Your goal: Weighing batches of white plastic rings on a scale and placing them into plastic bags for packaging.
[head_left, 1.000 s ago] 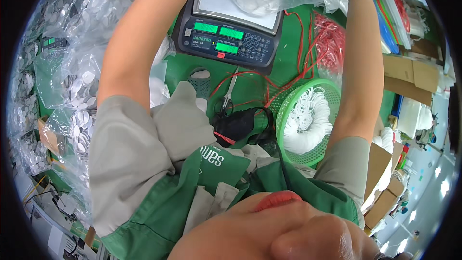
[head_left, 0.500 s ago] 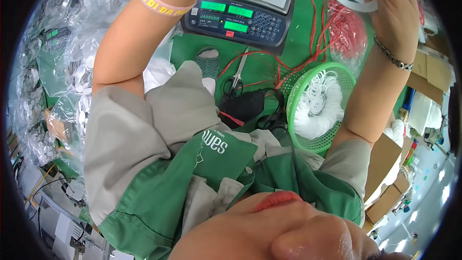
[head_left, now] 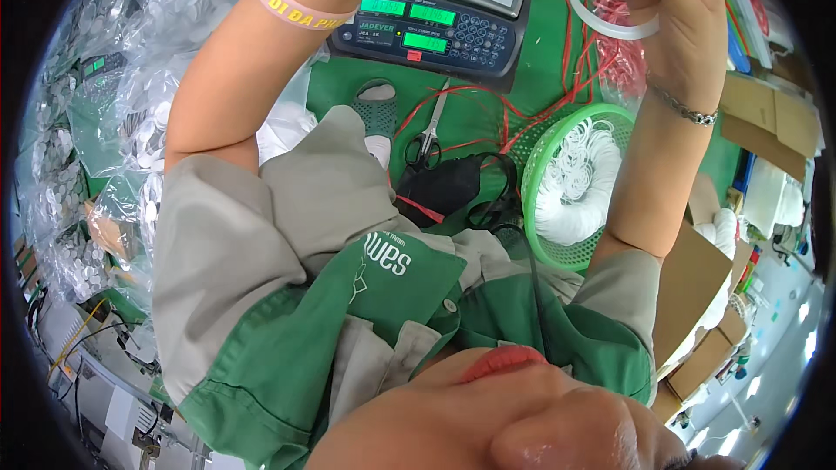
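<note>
Right hand (head_left: 675, 13) raised at one o'clock, fingers pinched on a translucent white ring (head_left: 610, 22) held up above the scale. Left hand out of frame past the top edge at twelve o'clock, only the forearm showing, with a pink wristband (head_left: 292, 4); grip impossible to tell. Heaped at nine o'clock, clear bags of small white discs (head_left: 96, 130). Spread beneath, a green worktop (head_left: 335, 87). At twelve o'clock, a dark counting scale (head_left: 431, 30) with lit green displays. At three o'clock, a green mesh basket (head_left: 533, 165) full of white rings. Near centre, a black pouch (head_left: 440, 191), then scissors (head_left: 428, 144) beside red cords (head_left: 488, 104).
</note>
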`<action>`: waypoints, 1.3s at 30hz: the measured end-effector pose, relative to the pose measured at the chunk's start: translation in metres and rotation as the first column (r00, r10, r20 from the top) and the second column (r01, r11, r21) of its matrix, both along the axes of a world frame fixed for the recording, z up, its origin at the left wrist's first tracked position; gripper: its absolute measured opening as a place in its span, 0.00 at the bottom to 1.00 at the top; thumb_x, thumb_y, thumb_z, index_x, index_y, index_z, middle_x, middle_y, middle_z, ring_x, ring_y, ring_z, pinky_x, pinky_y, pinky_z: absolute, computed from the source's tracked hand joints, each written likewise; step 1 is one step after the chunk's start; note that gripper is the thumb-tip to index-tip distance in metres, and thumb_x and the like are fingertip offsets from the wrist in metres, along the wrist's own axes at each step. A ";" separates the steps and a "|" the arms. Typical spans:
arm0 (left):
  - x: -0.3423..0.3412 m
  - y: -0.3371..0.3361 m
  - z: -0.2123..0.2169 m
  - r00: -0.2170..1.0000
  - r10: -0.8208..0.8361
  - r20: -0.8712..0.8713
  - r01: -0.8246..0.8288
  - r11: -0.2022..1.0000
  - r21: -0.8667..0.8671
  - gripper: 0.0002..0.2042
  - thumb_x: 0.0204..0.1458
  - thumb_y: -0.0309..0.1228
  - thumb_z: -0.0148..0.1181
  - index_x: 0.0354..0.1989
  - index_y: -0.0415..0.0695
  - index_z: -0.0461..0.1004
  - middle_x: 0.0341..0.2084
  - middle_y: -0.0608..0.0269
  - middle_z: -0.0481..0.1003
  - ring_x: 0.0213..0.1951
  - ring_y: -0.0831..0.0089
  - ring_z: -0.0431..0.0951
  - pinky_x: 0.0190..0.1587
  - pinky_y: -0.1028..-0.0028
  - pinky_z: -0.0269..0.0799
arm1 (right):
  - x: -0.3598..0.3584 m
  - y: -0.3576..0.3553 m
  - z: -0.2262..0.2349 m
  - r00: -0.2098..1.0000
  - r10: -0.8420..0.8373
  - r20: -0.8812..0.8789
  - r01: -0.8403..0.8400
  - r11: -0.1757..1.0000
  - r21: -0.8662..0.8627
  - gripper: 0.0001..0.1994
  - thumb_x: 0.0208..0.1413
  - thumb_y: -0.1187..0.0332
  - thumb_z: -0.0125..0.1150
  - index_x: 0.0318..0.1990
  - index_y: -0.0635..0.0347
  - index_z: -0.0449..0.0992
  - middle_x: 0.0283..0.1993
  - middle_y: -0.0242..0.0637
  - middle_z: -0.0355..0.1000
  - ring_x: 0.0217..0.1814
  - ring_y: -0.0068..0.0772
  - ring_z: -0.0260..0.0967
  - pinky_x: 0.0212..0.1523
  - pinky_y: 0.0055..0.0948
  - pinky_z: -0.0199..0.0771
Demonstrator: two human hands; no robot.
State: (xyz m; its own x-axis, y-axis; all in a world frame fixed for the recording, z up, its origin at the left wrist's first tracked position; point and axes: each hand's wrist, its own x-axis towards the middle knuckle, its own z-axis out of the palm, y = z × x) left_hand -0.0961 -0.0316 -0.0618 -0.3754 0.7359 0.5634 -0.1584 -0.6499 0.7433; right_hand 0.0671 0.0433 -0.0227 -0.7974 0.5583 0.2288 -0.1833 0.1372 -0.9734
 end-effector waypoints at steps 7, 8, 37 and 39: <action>-0.005 -0.002 0.002 0.999 0.049 -0.017 -0.050 0.998 -0.042 0.07 0.50 0.24 0.49 0.37 0.37 0.70 0.29 0.66 0.73 0.30 0.80 0.71 0.35 0.81 0.68 | -0.002 0.012 -0.007 0.995 0.014 -0.098 -0.031 0.986 -0.167 0.04 0.54 0.74 0.50 0.36 0.66 0.68 0.27 0.40 0.72 0.23 0.24 0.71 0.21 0.15 0.74; -0.004 -0.002 0.002 0.997 0.074 0.010 -0.073 0.996 -0.060 0.08 0.50 0.23 0.49 0.37 0.37 0.70 0.29 0.66 0.72 0.30 0.80 0.71 0.35 0.81 0.68 | -0.002 0.013 -0.008 0.995 0.012 -0.102 -0.030 0.984 -0.177 0.04 0.54 0.74 0.50 0.35 0.66 0.68 0.27 0.41 0.72 0.22 0.24 0.72 0.21 0.15 0.75; -0.046 -0.035 0.015 0.997 0.051 -0.065 -0.059 0.990 -0.129 0.10 0.53 0.27 0.49 0.40 0.37 0.71 0.34 0.62 0.75 0.33 0.78 0.75 0.37 0.78 0.71 | -0.029 0.043 -0.005 0.975 -0.165 0.150 0.111 0.943 0.314 0.11 0.56 0.69 0.47 0.37 0.67 0.72 0.33 0.35 0.72 0.35 0.25 0.70 0.37 0.24 0.69; -0.048 -0.034 0.010 0.997 -0.033 -0.076 0.013 0.969 -0.247 0.11 0.50 0.24 0.51 0.43 0.38 0.71 0.33 0.63 0.75 0.33 0.76 0.75 0.38 0.75 0.71 | -0.049 0.059 -0.018 0.813 -0.257 0.523 -0.109 0.815 0.569 0.13 0.54 0.67 0.47 0.40 0.67 0.72 0.36 0.40 0.73 0.40 0.32 0.70 0.41 0.30 0.68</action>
